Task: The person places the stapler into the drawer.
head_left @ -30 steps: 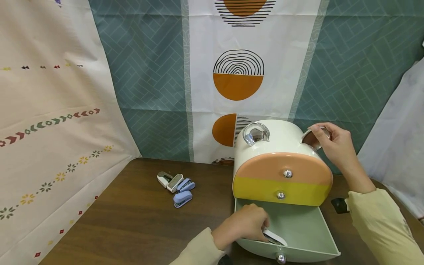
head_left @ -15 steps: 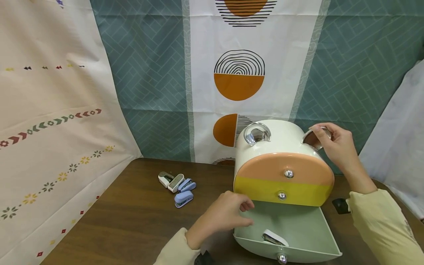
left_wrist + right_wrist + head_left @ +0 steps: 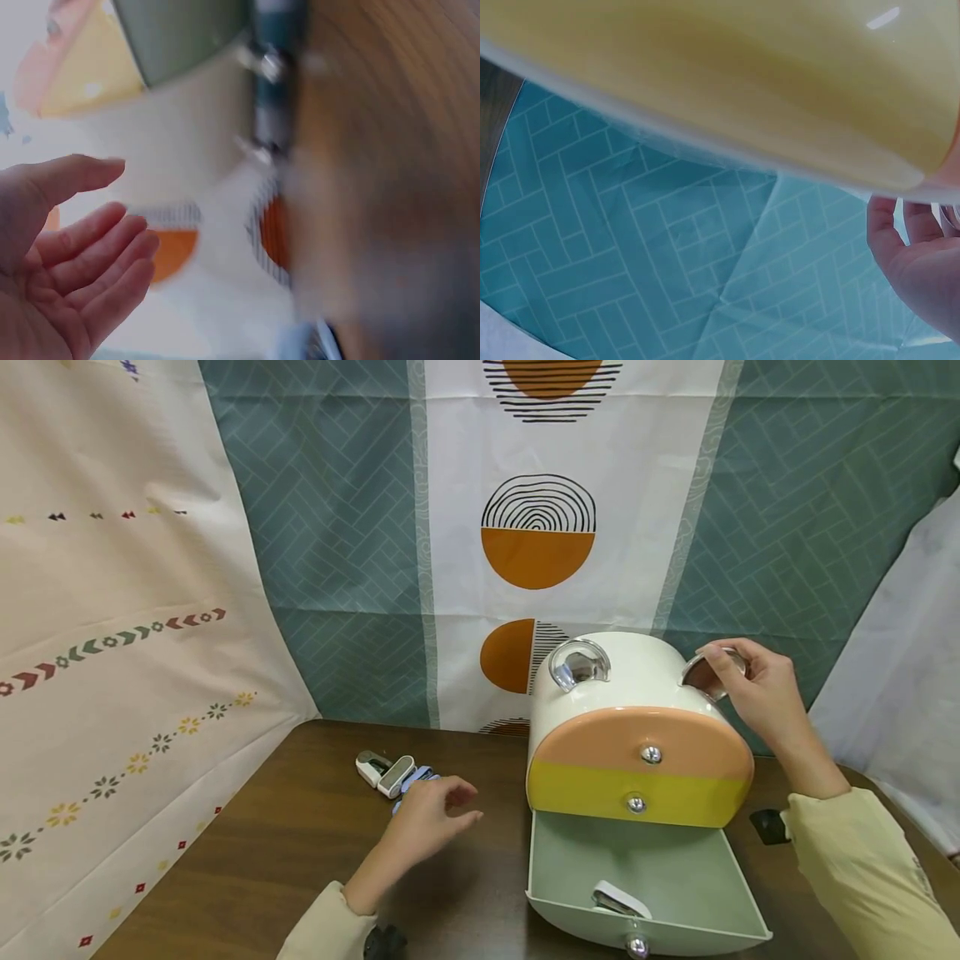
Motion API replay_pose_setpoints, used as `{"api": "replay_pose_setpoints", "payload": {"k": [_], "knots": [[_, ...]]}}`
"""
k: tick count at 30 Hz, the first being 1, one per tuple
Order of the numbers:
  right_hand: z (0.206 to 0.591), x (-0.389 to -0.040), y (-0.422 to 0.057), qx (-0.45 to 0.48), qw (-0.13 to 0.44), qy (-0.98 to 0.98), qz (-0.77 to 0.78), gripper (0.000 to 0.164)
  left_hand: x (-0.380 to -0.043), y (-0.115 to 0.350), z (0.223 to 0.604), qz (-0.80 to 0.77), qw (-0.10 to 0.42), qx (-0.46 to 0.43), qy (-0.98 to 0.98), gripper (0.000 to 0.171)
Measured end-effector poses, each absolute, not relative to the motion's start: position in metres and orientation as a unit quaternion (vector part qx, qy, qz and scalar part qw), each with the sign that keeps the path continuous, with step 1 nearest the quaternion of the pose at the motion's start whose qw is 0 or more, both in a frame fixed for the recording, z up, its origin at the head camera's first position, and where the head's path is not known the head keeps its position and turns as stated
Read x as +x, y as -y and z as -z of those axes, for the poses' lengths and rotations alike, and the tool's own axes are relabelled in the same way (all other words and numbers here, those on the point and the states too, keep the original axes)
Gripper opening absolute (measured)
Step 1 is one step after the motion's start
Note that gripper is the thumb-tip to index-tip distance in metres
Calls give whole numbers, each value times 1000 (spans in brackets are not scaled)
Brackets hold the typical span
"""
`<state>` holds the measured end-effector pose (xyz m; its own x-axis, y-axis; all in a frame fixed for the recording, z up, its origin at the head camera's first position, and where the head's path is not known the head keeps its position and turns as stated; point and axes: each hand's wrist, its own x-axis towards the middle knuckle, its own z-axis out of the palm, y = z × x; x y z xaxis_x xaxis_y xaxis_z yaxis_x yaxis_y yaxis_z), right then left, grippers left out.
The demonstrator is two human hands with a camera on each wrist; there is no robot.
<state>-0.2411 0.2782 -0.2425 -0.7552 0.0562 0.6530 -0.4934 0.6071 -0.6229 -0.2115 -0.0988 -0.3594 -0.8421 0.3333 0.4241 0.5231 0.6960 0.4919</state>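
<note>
My left hand point(image 3: 427, 818) is over the table, in front of the small blue staplers point(image 3: 417, 774), which it partly covers. Its fingers are loosely bent with nothing between them, as the left wrist view also shows. Beside the blue staplers are small white staplers point(image 3: 396, 777). At the right, my right hand point(image 3: 765, 689) pinches the silver ear-shaped piece point(image 3: 705, 679) on top of a rounded white drawer box point(image 3: 637, 672). The box's green bottom drawer point(image 3: 690, 868) stands pulled out, and a small white stapler point(image 3: 622, 900) lies inside near its front.
Above the green drawer are a yellow drawer point(image 3: 570, 789) and an orange drawer point(image 3: 600, 739), both closed, with silver knobs. A second silver ear point(image 3: 580, 664) sits on the box's left. Patterned cloth point(image 3: 345, 527) hangs behind the brown table point(image 3: 247, 860).
My left hand let go of the white stapler in the green drawer, lifted out and moved left to the blue staplers. The right hand stays on the silver ear.
</note>
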Motion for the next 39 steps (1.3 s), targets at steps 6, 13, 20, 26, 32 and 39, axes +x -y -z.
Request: {"api": "replay_pose_setpoints", "payload": {"k": [6,13,20,26,32,39], "knots": [[244,-244,-281,141,319,833,-429,8,-227,132,375,272,183,-157,931,28],[244,-244,-281,145,316,831,-434,10,-240,159,380,205,173,-120,956,39],[243,-243,-281,154,313,827,-442,12,-248,174,386,208,128,-111,963,27],[243,-244,-281,151,313,830,-437,11,-250,175,387,230,87,-110,963,16],[243,-244,-281,150,314,829,-438,10,-251,172,391,230,69,-114,964,12],[243,-243,-281,148,313,829,-439,9,-250,173,388,231,91,-116,962,14]]}}
